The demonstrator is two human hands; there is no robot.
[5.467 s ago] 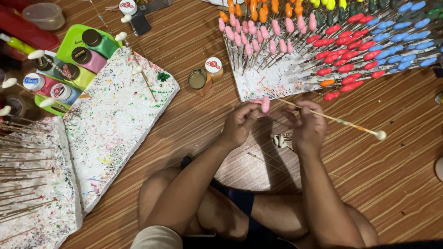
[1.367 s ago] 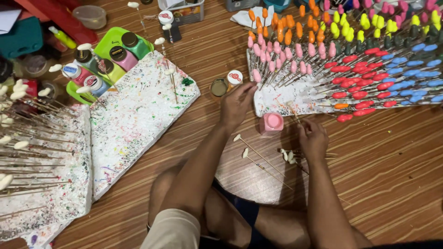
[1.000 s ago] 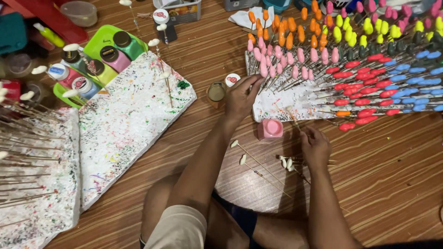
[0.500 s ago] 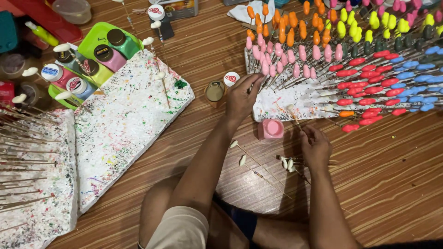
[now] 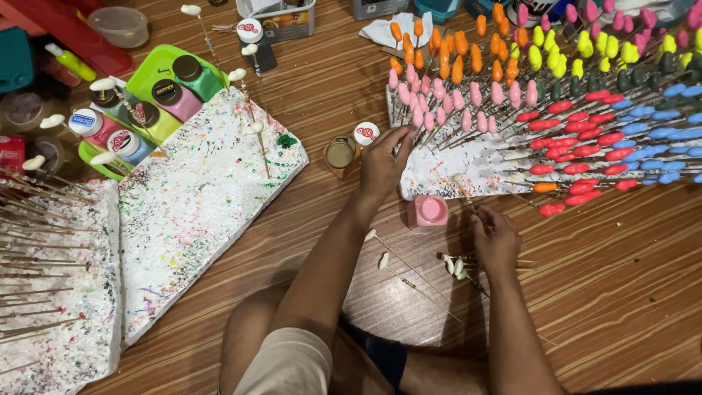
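Head view shows the left hand [image 5: 384, 162] pinching a pink-tipped stick [image 5: 418, 117] upright in the foam board [image 5: 439, 172], while the right hand [image 5: 496, 238] grips 1 unpainted stick [image 5: 462, 189] slanting up-left, the open pink paint pot [image 5: 428, 211] lying just left.

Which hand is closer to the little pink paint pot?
The right hand, just right of the pink paint pot and slightly below. The left hand is above it, reaching toward the pink-tipped sticks.

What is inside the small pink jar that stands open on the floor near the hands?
The pink jar is open and holds pink paint up near its rim. How deep the paint goes, and what is under the jar, cannot be seen.
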